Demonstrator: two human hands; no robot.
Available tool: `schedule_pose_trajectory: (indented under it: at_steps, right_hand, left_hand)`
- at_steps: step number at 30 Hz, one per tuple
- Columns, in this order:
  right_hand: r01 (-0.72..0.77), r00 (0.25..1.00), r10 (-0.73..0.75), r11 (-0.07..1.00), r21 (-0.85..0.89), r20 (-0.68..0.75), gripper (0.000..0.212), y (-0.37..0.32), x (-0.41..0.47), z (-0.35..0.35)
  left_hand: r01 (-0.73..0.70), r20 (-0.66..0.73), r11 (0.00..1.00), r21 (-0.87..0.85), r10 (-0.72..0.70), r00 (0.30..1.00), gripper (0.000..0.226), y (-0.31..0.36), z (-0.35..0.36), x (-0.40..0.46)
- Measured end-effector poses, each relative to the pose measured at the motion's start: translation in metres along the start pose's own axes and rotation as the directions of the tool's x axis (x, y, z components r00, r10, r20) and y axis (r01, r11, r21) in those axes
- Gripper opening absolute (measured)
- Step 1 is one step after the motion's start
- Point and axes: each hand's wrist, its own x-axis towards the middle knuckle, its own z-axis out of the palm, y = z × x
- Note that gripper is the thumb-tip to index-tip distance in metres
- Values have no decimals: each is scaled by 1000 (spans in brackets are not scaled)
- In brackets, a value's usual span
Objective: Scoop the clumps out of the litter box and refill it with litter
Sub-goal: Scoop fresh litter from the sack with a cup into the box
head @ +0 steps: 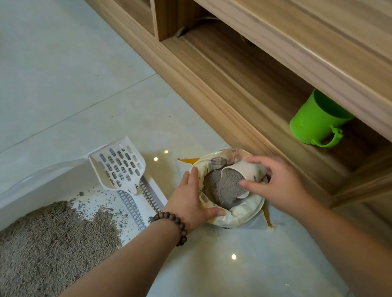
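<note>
Gripping a paper cup (pixel 243 176) tipped on its side, mouth toward the litter box (pixel 26 188), the right hand (pixel 274 181) scoops inside the litter bag (pixel 238 215); the left hand (pixel 190 199) holds the bag's rolled rim. Bag print is unreadable.

Floor (pixel 36 97): pale glazed tile, glossy, mirrors ceiling light spots. Litter box (pixel 26 188): smooth white plastic w/ a translucent rim, semi-gloss. Litter (pixel 36 244) in it: grey-brown granules, coarse, matt. Scoop (pixel 119 165): off-white moulded plastic, slotted, smooth, dusty. Litter bag (pixel 238 215): printed plastic film, crinkled, slight sheen; contents finer, powdery grey, matt. Cup (pixel 249 173): looks like paper, off-white, matt, dusted w/ grey. Shelf unit (pixel 291 58): wood-grain finish, light brown, satin, prob. laminate. Green mug (pixel 316 124): plastic, smooth, soft sheen. Bracelet (pixel 177 226): dark round beads, wood-like, dull polish.
</note>
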Motion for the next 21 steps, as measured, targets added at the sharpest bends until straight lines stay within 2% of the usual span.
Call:
schedule_pose_trajectory:
  at_steps: [8, 11, 14, 16, 18, 21]
  right_hand:
    - [-84, 996, 81, 993, 83, 32, 53, 1, -1, -1]
    - [-168, 985, 170, 946, 277, 17, 42, -1, -1, -2]
    - [-258, 955, 294, 782, 567, 30, 35, 0, -1, -8]
    - [-302, 941, 315, 622, 722, 123, 24, -3, -4, -11]
    - [-357, 919, 334, 489, 796, 208, 15, -7, -8, -11]
    - [-411, 889, 369, 375, 831, 272, 12, -11, -13, -5]
  left_hand:
    - [0, -2, 1000, 11, 0, 1000, 125, -1, 0, 0]
    - [0, -1, 1000, 8, 0, 1000, 126, -2, 0, 1]
    - [-1, 1, 1000, 4, 1, 1000, 125, -3, 1, 1]
    - [0, 0, 1000, 4, 0, 1000, 126, -3, 2, 1]
    - [3, 0, 1000, 4, -3, 1000, 126, -3, 2, 2]
    - [5, 1, 1000, 4, -5, 1000, 126, -3, 2, 2]
